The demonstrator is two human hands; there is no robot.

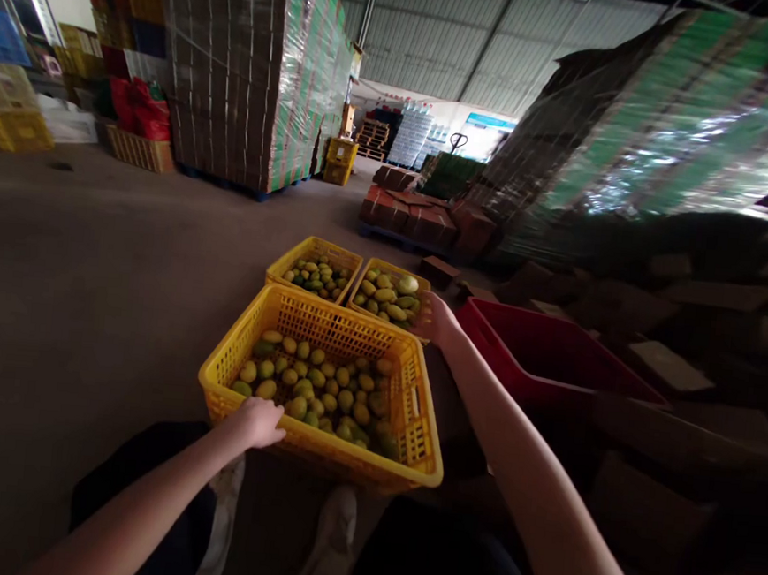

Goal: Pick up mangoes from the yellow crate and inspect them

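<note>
A large yellow plastic crate [426, 433] stands in front of my feet, with many yellow-green mangoes [329, 389] spread over its bottom. My left hand [259, 422] is closed over the crate's near rim. Behind it are two smaller yellow crates side by side. The back left crate [279, 272] holds small green and yellow mangoes. In the back right crate [359, 284] lie larger mangoes and one pale round fruit [408, 285]. My right hand [433, 318] reaches to the right edge of that crate; its fingers are blurred, so their grip is unclear.
A red bin [517, 369] stands to the right, beside scattered cardboard [670, 365]. Wrapped stacks of boxes rise at the left [228, 71] and right [622, 138]. Brown cartons [409, 219] sit on a low pallet ahead. Concrete floor [124, 285] stretches to the left.
</note>
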